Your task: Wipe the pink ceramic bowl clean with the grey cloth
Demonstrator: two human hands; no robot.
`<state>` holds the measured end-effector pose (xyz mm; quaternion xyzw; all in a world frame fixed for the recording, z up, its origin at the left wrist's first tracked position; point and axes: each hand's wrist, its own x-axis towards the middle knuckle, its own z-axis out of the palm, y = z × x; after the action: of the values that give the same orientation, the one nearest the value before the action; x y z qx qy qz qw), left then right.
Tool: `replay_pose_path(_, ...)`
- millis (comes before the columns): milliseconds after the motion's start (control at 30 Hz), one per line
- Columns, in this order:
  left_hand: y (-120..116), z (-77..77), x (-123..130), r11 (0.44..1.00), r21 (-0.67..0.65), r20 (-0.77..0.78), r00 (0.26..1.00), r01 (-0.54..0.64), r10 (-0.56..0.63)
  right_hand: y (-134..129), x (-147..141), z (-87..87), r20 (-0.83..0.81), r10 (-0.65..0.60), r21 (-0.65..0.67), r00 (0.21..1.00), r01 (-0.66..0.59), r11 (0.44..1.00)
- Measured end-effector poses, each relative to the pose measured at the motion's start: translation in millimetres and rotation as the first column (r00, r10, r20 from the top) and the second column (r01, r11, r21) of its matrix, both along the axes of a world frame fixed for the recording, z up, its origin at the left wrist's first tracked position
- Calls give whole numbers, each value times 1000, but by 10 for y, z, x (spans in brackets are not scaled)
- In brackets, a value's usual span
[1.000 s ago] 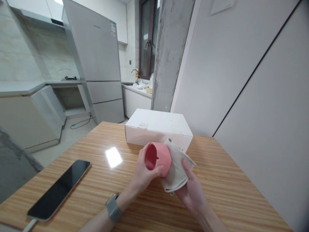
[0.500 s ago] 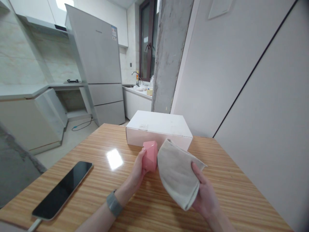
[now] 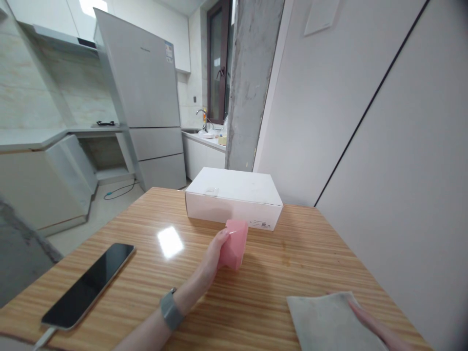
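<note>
At the near edge, we see the right hand (image 3: 376,329), partly cut off, its grip pinching a light-grey folded cloth (image 3: 323,321); most of the fingers are hidden. Farther in, the left hand (image 3: 210,258), a wristwatch (image 3: 170,309) behind it, curls its grip around a pink faceted cup (image 3: 235,246), thumb on the near side. We judge the handling to be partway along: both things are taken up, cloth and cup stand well apart, and neither is yet released. The cup is tilted over the middle of the tabletop (image 3: 146,292), seemingly raised from it; its surface looks smooth and evenly coloured, with a faint sheen along one facet. We cannot see into its mouth. Beyond the cup lies a white cardboard box (image 3: 234,187); farther off stands a refrigerator (image 3: 146,87).
</note>
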<state>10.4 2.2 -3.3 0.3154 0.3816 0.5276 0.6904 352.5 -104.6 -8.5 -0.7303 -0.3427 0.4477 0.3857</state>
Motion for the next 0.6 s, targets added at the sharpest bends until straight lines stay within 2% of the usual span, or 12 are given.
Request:
replay_pose_path(67,-30,-1,72,998,55,-91,996,-12,17,33,123,-38,146,-37,51,989,30,998)
replay_pose_path(100,-44,4,112,995,102,-140,990,-14,29,42,163,-54,168,-17,64,986,7,998)
replay_pose_path(233,-126,105,295,954,298,-291,955,37,54,29,215,-119,82,148,94,986,-156,983)
replay_pose_path(333,-197,272,476,886,440,-427,902,148,61,7,197,-168,95,160,153,983,-173,973)
replay_pose_path(400,-223,392,632,821,523,-541,833,229,112,2,181,-193,137,164,182,977,-188,965)
replay_pose_path(500,-207,505,906,763,561,-653,739,323,168,5,167,-233,214,125,222,969,-173,960)
replay_pose_path(600,-147,492,1170,746,536,-722,673,395,162,8,182,-298,260,77,250,963,-144,958)
